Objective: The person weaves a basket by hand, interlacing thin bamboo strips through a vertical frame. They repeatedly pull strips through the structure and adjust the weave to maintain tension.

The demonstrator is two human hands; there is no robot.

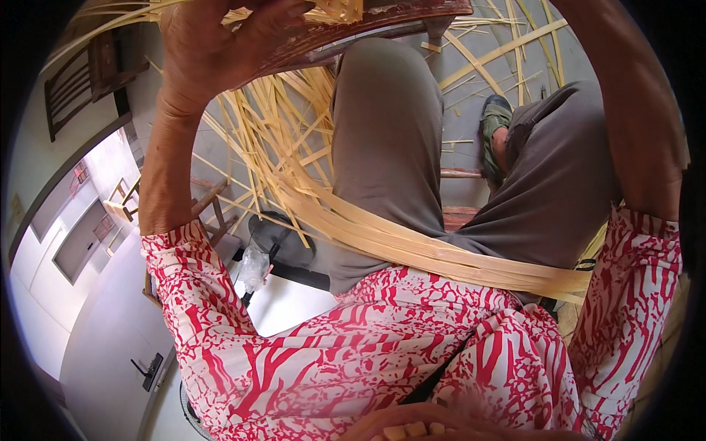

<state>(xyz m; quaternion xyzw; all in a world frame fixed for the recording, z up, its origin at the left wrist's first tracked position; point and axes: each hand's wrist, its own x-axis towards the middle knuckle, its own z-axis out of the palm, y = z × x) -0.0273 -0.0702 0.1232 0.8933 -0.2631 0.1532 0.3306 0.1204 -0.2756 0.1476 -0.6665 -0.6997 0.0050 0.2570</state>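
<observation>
At the top left, my left hand (224, 48) is partly cut off by the picture's edge. Its fingers curl around pale bamboo strips (110, 20) that stick out to the left. Beside the fingertips, a piece of woven bamboo (337, 10) rests on a worn red-brown wooden bench (397, 16). Of my right arm only the forearm (640, 110) shows; the hand lies beyond the top edge. A bundle of long flat bamboo strips (441, 253) lies across my lap, its far ends fanning out to the left of my knee.
Loose strips (507, 44) litter the grey floor beyond my feet. To the left stand a wooden chair (70, 95) and a dark round pedestal fan base or similar disc (283, 239), with a crumpled clear plastic bag (254, 268) beside it. A doorway opens at far left.
</observation>
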